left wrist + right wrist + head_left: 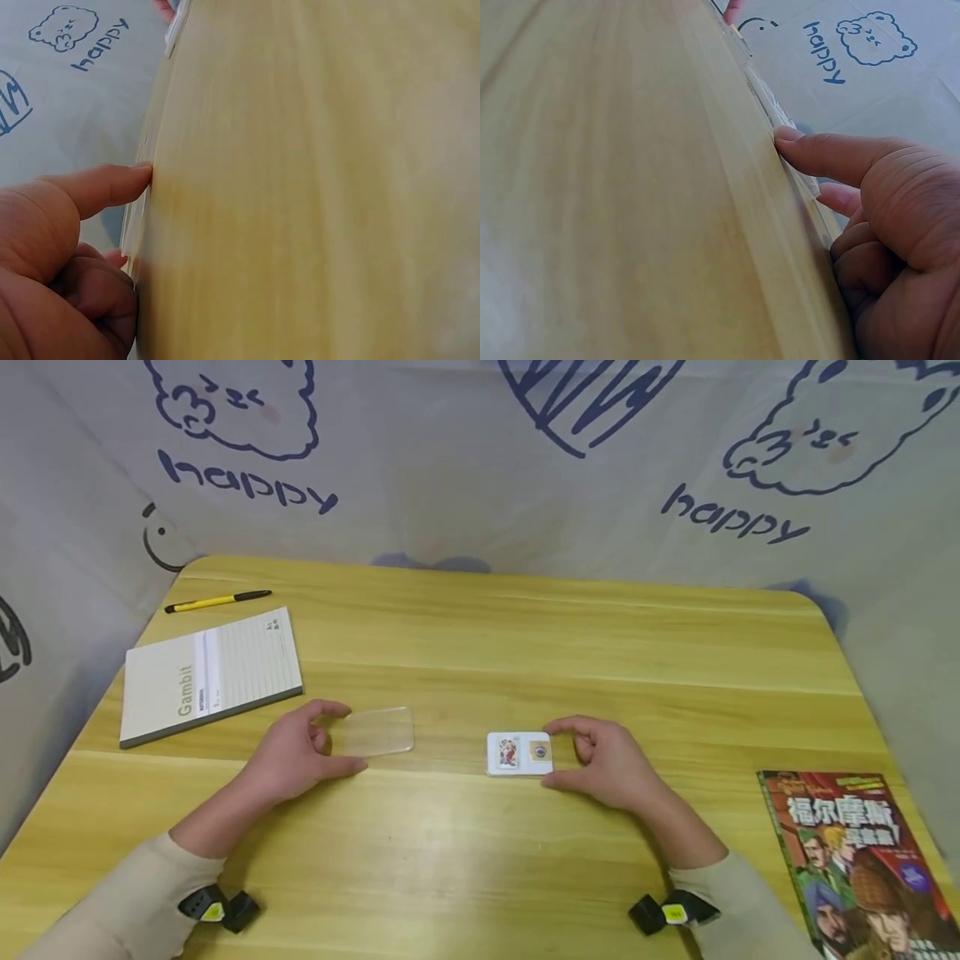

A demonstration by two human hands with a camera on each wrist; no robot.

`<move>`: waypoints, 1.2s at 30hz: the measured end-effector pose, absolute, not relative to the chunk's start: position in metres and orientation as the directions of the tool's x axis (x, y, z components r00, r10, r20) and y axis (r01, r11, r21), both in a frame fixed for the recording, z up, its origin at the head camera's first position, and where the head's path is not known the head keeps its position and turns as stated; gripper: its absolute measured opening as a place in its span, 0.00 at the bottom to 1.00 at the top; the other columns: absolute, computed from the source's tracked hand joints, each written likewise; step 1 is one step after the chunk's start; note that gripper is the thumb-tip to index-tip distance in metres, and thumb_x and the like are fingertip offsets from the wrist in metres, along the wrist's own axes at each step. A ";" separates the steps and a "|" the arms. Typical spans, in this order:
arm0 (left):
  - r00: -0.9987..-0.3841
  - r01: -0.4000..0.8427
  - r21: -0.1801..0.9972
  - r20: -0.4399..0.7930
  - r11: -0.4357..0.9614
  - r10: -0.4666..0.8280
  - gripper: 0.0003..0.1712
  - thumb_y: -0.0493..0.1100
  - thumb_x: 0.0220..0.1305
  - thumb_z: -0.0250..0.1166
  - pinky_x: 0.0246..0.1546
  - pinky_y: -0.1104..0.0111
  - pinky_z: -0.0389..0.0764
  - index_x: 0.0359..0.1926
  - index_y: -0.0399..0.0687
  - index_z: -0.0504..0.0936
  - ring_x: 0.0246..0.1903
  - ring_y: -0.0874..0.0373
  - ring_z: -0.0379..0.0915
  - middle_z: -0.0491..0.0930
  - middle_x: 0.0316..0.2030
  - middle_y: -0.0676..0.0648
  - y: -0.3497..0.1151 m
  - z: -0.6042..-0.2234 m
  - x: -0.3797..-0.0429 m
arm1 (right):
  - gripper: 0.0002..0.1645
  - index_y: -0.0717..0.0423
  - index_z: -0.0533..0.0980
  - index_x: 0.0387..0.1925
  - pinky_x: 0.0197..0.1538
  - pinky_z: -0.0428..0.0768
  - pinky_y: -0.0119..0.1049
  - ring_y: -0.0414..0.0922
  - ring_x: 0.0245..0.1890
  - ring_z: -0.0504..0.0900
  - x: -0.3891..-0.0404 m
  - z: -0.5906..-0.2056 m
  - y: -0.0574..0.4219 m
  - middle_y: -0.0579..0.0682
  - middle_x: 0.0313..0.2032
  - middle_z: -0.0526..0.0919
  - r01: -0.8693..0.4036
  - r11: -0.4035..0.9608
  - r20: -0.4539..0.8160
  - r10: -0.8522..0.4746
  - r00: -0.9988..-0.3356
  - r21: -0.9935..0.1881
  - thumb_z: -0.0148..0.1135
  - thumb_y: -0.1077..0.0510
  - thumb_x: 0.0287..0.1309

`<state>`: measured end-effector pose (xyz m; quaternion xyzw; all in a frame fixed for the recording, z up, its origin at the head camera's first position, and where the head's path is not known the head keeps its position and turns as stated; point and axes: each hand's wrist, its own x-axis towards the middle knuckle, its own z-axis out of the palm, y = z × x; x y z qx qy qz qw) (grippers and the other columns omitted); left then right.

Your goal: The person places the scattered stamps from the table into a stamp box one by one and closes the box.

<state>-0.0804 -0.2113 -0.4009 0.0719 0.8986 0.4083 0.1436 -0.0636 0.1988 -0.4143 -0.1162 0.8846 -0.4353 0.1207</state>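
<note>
A thin, clear rectangular plastic cover (pixel 384 732) lies flat on the table, with rounded corners. My left hand (pixel 294 753) grips its left end, index finger on the far edge and thumb on the near edge. To the right is a small white rectangular case (pixel 528 768) bearing a colourful picture square and a smaller tan square. My right hand (pixel 611 767) pinches the right end of this case between thumb and index finger. In the right wrist view, the thumb (pixel 791 139) presses the case's near edge. A gap of table separates the two pieces.
A Gambit notebook (pixel 161 681) and a yellow and black pen (pixel 217 602) lie at the back left of the wooden table (pixel 465 877). A colourful comic-style book (pixel 855 852) lies at the right edge. Behind hangs a white cloth (pixel 420 460) with drawings.
</note>
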 end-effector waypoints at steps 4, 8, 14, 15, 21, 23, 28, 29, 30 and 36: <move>-0.945 0.022 0.762 -0.196 0.648 0.262 0.38 0.43 0.48 0.81 0.23 0.66 0.62 0.58 0.37 0.74 0.18 0.60 0.55 0.61 0.18 0.52 -0.213 -0.402 -0.080 | 0.36 0.53 0.81 0.53 0.37 0.71 0.39 0.38 0.17 0.55 -0.064 -0.415 0.198 0.40 0.14 0.55 -0.101 0.590 -0.113 -0.314 -0.943 -0.801 0.85 0.55 0.38; -0.944 0.029 0.756 -0.193 0.654 0.266 0.37 0.43 0.47 0.82 0.24 0.66 0.63 0.57 0.37 0.75 0.18 0.59 0.56 0.62 0.18 0.52 -0.212 -0.403 -0.080 | 0.36 0.53 0.81 0.53 0.37 0.71 0.39 0.38 0.17 0.55 -0.064 -0.415 0.199 0.40 0.15 0.55 -0.103 0.588 -0.109 -0.315 -0.943 -0.802 0.85 0.55 0.38; -0.952 0.003 0.761 -0.196 0.649 0.234 0.38 0.45 0.45 0.83 0.24 0.66 0.64 0.55 0.36 0.76 0.19 0.58 0.57 0.62 0.19 0.51 -0.209 -0.404 -0.080 | 0.36 0.52 0.81 0.53 0.37 0.71 0.39 0.38 0.17 0.54 -0.064 -0.416 0.199 0.40 0.14 0.54 -0.099 0.587 -0.112 -0.312 -0.944 -0.803 0.85 0.55 0.38; -0.954 -0.003 0.765 -0.195 0.643 0.227 0.38 0.45 0.44 0.83 0.24 0.66 0.63 0.54 0.36 0.76 0.19 0.58 0.57 0.62 0.19 0.51 -0.208 -0.404 -0.080 | 0.36 0.52 0.81 0.53 0.37 0.71 0.39 0.38 0.17 0.54 -0.064 -0.416 0.199 0.40 0.14 0.54 -0.098 0.586 -0.112 -0.311 -0.944 -0.805 0.85 0.55 0.38; -0.964 -0.024 0.815 -0.171 0.579 0.201 0.38 0.43 0.44 0.83 0.23 0.67 0.65 0.55 0.35 0.76 0.18 0.59 0.57 0.61 0.18 0.51 -0.201 -0.404 -0.075 | 0.36 0.52 0.81 0.53 0.37 0.71 0.39 0.38 0.17 0.54 -0.063 -0.416 0.198 0.40 0.14 0.54 -0.096 0.574 -0.108 -0.310 -0.945 -0.813 0.85 0.55 0.38; -0.967 -0.030 0.840 -0.161 0.542 0.196 0.38 0.42 0.44 0.83 0.24 0.67 0.66 0.55 0.36 0.76 0.18 0.59 0.56 0.61 0.17 0.51 -0.198 -0.404 -0.074 | 0.36 0.52 0.81 0.53 0.37 0.71 0.39 0.38 0.17 0.54 -0.064 -0.416 0.198 0.40 0.14 0.54 -0.098 0.574 -0.106 -0.311 -0.945 -0.813 0.85 0.55 0.38; -0.974 -0.052 0.903 -0.139 0.425 0.176 0.36 0.38 0.47 0.82 0.21 0.68 0.65 0.56 0.37 0.76 0.17 0.61 0.54 0.58 0.17 0.52 -0.188 -0.403 -0.070 | 0.35 0.53 0.81 0.53 0.36 0.71 0.38 0.37 0.17 0.54 -0.064 -0.416 0.198 0.40 0.14 0.54 -0.104 0.575 -0.101 -0.313 -0.944 -0.811 0.85 0.55 0.38; -0.976 -0.055 0.915 -0.134 0.399 0.174 0.36 0.37 0.47 0.81 0.20 0.69 0.64 0.56 0.36 0.75 0.17 0.61 0.53 0.57 0.17 0.52 -0.186 -0.402 -0.070 | 0.35 0.53 0.81 0.53 0.36 0.71 0.38 0.37 0.17 0.54 -0.064 -0.416 0.198 0.39 0.14 0.54 -0.105 0.575 -0.100 -0.313 -0.945 -0.811 0.85 0.55 0.38; -0.976 -0.057 0.926 -0.130 0.373 0.175 0.36 0.37 0.47 0.81 0.19 0.69 0.63 0.57 0.36 0.75 0.17 0.62 0.53 0.57 0.17 0.52 -0.184 -0.402 -0.069 | 0.35 0.53 0.81 0.53 0.35 0.71 0.38 0.37 0.17 0.54 -0.064 -0.416 0.198 0.40 0.14 0.54 -0.107 0.576 -0.098 -0.314 -0.944 -0.811 0.85 0.55 0.38; -0.975 -0.045 0.964 -0.100 0.263 0.199 0.35 0.34 0.47 0.81 0.19 0.69 0.62 0.56 0.35 0.75 0.17 0.62 0.50 0.54 0.17 0.52 -0.165 -0.403 -0.067 | 0.36 0.53 0.81 0.53 0.35 0.71 0.38 0.38 0.17 0.54 -0.065 -0.416 0.198 0.40 0.14 0.54 -0.104 0.583 -0.102 -0.311 -0.945 -0.806 0.85 0.55 0.38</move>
